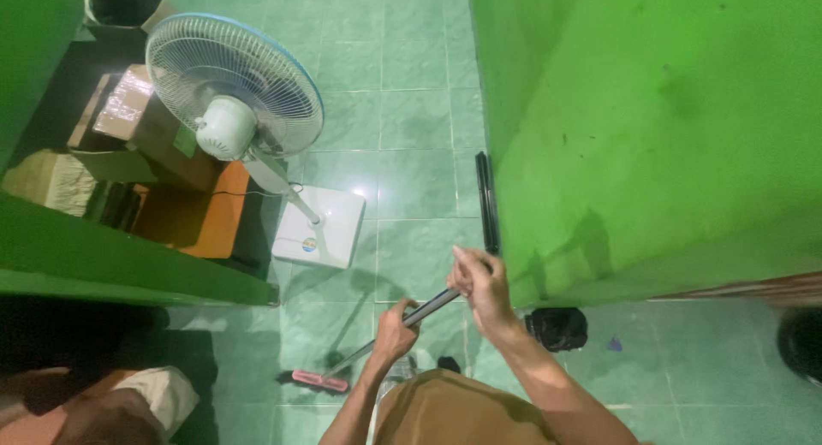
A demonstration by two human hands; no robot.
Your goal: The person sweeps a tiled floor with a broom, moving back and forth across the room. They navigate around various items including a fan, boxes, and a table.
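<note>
1. Head view, looking straight down: both bare hands are wrapped around one long grey broom handle point(409, 318), which slants from upper right down to lower left.
2. Left hand point(396, 329) is closed around the handle lower down, near the person's body; fingers curl over the shaft.
3. Right hand point(479, 284) grips the handle's upper end, just right of and farther than the left hand (hands close together but not touching).
4. The handle runs down to a pink broom head point(320, 380) resting on the green tiled floor point(411, 111), near and to the left of the person.
5. A white standing fan point(233, 90) sits to the left and farther off, its round cage tilted toward the camera, its square white base point(321, 225) on the tiles.
6. Behind the fan, far left: cardboard boxes point(137, 120) and an orange surface point(201, 218), partly in shadow.
7. A bright green wall point(659, 128) fills the right side; a dark strip point(487, 201) stands along its edge, just beyond the right hand.
8. A small black object point(556, 328) lies on the floor at the wall's foot, right of the hands (kind unclear).
9. The person's tan garment point(454, 411) shows at the near edge.
</note>
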